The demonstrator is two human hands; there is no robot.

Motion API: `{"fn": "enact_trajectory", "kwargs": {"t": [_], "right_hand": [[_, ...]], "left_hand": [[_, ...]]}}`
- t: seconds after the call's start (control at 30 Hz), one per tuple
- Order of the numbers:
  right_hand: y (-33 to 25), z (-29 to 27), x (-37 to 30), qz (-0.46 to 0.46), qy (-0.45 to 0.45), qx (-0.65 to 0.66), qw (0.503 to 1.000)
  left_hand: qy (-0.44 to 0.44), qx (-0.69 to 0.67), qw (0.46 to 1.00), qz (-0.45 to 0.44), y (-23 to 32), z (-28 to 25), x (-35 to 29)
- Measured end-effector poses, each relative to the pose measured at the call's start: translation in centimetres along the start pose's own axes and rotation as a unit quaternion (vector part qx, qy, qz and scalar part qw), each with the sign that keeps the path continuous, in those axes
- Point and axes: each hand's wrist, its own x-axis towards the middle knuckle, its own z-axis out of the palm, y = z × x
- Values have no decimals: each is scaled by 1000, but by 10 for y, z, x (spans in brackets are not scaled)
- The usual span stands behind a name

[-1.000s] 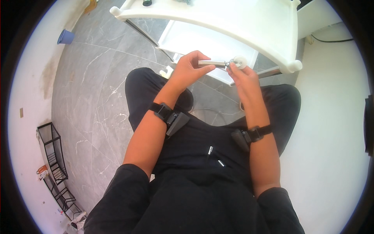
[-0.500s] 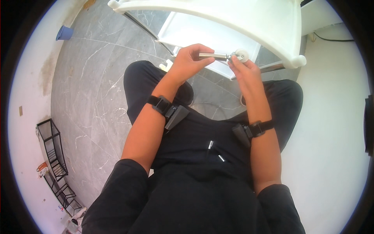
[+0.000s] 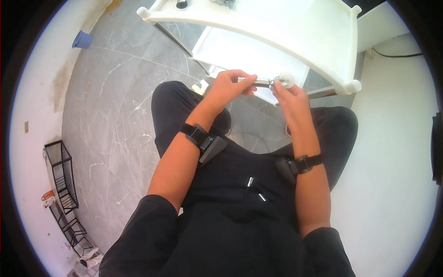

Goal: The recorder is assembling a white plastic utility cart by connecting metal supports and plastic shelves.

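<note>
Still seated below the white cart's (image 3: 323, 51) front edge, the left hand (image 3: 229, 86) grips a metal rod (image 3: 257, 82) while the right hand (image 3: 290, 95) pinches its white wheel (image 3: 285, 81), both barely shifted.

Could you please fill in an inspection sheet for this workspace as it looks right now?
Surface: white plastic cart in front of the seated person, its lower shelf bare where visible.
Job's things: short metal rod with a white wheel at its right end, held above the knees.
Clutter: two small dark items at the cart's far edge, too cut off to identify.
Grippers: left hand grips the rod; right hand pinches at the wheel end.
Cables: black cable along the white surface at right.
Surroundings: grey marble floor, black wire rack, blue cup.
</note>
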Motion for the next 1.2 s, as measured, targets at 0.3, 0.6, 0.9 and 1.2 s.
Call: {"fn": "enact_trajectory", "kwargs": {"t": [0.3, 0.6, 0.9, 1.2], "right_hand": [[-1, 1, 1, 10, -8, 9, 1000], [1, -1, 2, 6, -21, -2, 1000], [2, 1, 1, 18, -25, -37, 999], [4, 1, 1, 23, -26, -23, 999]], "left_hand": [[13, 41, 997, 58, 2, 0, -1], [-1, 111, 986, 122, 3, -1, -3], [-5, 194, 966, 169, -7, -3, 0], [-21, 159, 982, 98, -2, -3, 0]]}}
